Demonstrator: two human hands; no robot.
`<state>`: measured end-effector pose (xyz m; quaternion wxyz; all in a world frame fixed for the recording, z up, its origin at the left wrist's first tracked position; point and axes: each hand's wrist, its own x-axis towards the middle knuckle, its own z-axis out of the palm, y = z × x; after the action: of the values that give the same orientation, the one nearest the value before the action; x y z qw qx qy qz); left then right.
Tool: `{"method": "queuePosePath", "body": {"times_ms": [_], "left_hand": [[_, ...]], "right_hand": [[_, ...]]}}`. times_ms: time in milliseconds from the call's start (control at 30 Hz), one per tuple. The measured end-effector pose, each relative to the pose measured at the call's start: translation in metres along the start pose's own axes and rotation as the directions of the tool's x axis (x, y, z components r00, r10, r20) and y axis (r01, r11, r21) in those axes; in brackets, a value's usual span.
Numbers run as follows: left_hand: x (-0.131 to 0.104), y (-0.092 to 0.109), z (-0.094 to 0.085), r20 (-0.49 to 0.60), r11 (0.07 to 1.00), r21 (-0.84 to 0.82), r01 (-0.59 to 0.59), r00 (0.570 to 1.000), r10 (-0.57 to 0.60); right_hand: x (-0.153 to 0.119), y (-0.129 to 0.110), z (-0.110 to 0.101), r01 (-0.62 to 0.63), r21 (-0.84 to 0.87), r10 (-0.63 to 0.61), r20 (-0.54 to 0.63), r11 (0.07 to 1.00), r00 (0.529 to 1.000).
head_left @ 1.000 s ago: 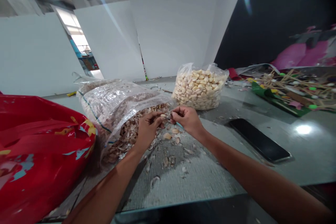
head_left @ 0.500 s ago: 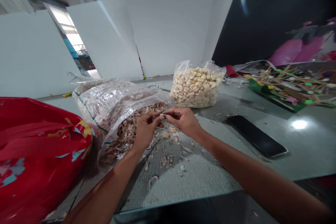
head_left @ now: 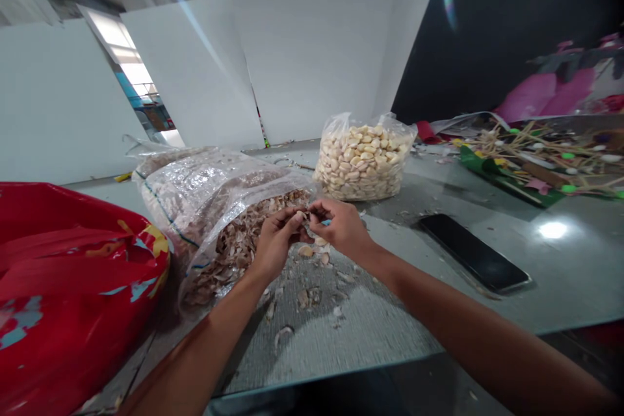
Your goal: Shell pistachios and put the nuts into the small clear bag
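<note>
My left hand point(head_left: 279, 234) is closed in a pinch around a small pale bean point(head_left: 305, 215), which is mostly hidden by the fingertips. Against its right side press the thumb and bent fingers of my right hand point(head_left: 338, 224); whether they grip the bean or a bit of its skin cannot be made out. Just below the fingers, a few pale beans point(head_left: 306, 251) lie on the grey table point(head_left: 351, 331) among scraps of dry skin point(head_left: 309, 298). Left of my hands, a clear plastic bag point(head_left: 209, 175) lies on its side, its mouth full of brown husks point(head_left: 238, 240).
Behind my right hand stands a clear bag of pale beans point(head_left: 361, 159). A black phone point(head_left: 472, 252) lies to the right. A shiny red bag point(head_left: 73, 286) bulges at the left. Thin sticks and coloured bits point(head_left: 546, 156) are heaped at the far right.
My right fingers have curled in and turned at the bean. The bean is now more covered by the fingertips. Both hands stay in nearly the same place.
</note>
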<state>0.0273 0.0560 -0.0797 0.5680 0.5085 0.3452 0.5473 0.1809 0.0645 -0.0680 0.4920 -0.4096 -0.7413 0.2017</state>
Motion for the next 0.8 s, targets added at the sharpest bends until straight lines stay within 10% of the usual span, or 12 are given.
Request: {"method": "queuePosePath", "body": {"times_ms": [367,800], "left_hand": [[0.005,0.010,-0.006,-0.064,0.994,0.103,-0.042,0.997,0.049],[0.002,-0.001,-0.014,-0.017,0.686,0.672,-0.278,0.921,0.390]], "right_hand": [[0.010,0.014,-0.013,0.112,-0.184,-0.113,0.002,0.977,0.994],[0.009,0.011,-0.004,-0.221,0.446,0.114,0.254,0.867,0.961]]}}
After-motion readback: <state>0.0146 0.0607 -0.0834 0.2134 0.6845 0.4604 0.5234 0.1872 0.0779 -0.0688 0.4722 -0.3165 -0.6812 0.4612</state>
